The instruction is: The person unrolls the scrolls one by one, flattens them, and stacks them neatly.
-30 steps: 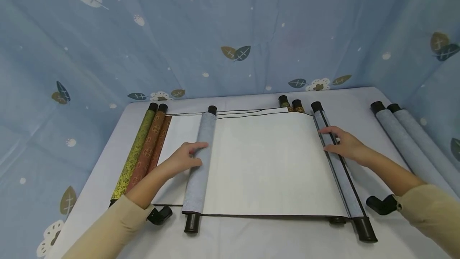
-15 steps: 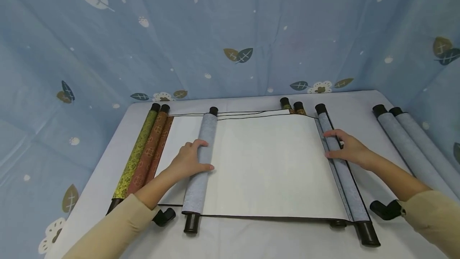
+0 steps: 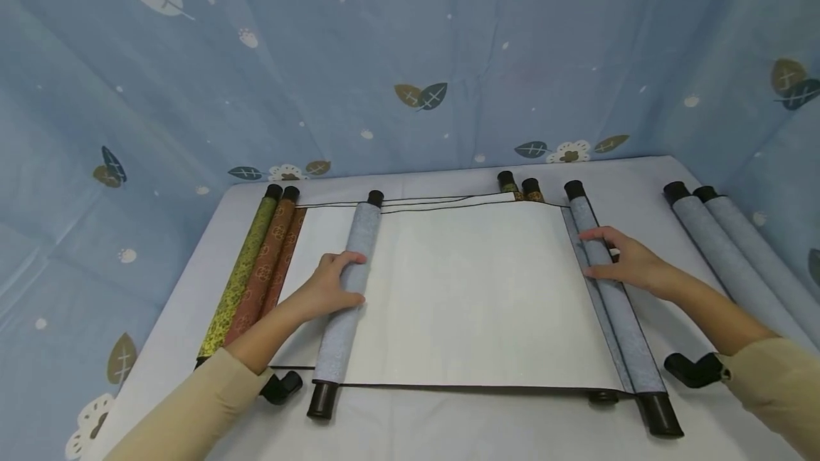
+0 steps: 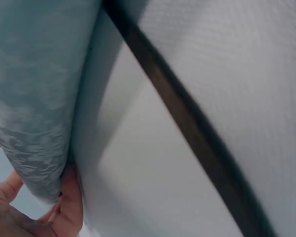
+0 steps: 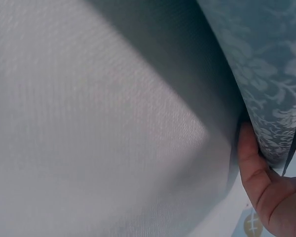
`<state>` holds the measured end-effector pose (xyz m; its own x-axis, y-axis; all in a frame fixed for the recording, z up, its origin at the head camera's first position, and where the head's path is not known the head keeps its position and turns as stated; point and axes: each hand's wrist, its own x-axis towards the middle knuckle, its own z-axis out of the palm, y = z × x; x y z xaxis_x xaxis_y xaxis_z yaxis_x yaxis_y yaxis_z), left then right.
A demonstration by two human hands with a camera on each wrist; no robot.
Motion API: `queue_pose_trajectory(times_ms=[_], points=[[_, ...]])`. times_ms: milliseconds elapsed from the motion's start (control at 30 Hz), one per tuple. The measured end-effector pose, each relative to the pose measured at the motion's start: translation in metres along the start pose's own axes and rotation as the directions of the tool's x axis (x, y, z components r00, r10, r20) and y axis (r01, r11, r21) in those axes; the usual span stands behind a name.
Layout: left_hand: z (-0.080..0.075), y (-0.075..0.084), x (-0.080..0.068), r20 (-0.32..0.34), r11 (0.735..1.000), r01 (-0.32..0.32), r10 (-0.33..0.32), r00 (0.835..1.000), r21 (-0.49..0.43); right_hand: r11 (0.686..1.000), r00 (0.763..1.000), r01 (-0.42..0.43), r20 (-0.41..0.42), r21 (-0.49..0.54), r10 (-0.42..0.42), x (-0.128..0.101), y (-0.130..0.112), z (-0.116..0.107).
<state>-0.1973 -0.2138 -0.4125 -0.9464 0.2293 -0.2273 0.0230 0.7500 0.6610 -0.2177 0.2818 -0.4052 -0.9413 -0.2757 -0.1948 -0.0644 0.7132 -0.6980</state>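
A hanging scroll lies partly unrolled, its white sheet [image 3: 474, 297] stretched between two rolls backed in pale blue-grey cloth with black end knobs. My left hand [image 3: 325, 289] grips the left roll [image 3: 336, 347] around its middle, thumb on the near side and fingers over the top. My right hand [image 3: 631, 262] holds the right roll [image 3: 631, 336] above its middle, beside a blue-grey border strip [image 3: 592, 290]. In the left wrist view the fingers [image 4: 71, 202] curl about the patterned roll [image 4: 39, 98]. The right wrist view has fingers [image 5: 254, 168] under the floral-patterned roll [image 5: 266, 64].
Under this scroll lie other open scrolls, whose yellow-green roll [image 3: 240, 283] and rust-brown roll [image 3: 263, 269] show at the left. Two rolled blue-grey scrolls [image 3: 737, 255] lie at the right. A blue patterned curtain [image 3: 487, 55] hangs behind the white-covered table [image 3: 487, 425].
My left hand has closed around the left roll and shifted it slightly left. The right roll has turned and moved slightly right; its dark stripe has rolled away, and more border strip shows.
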Motion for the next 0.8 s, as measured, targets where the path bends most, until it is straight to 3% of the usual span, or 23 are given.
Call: queue_pose_trajectory(times_ms=[333,533,800], points=[[-0.009,-0.006,-0.004,0.003,0.999,0.036,-0.036,0.999,0.001,1.0,1.0,0.022,-0.001,0.005,-0.022,-0.003,0.004,-0.003],[-0.015,-0.007,-0.004,0.009,0.998,0.062,-0.062,0.998,0.011,1.0,1.0,-0.006,-0.025,-0.026,0.005,-0.004,0.005,-0.002],[-0.02,-0.009,-0.011,0.019,0.996,0.084,-0.084,0.996,0.019,1.0,1.0,-0.011,0.022,0.015,0.011,-0.006,0.005,0.001]])
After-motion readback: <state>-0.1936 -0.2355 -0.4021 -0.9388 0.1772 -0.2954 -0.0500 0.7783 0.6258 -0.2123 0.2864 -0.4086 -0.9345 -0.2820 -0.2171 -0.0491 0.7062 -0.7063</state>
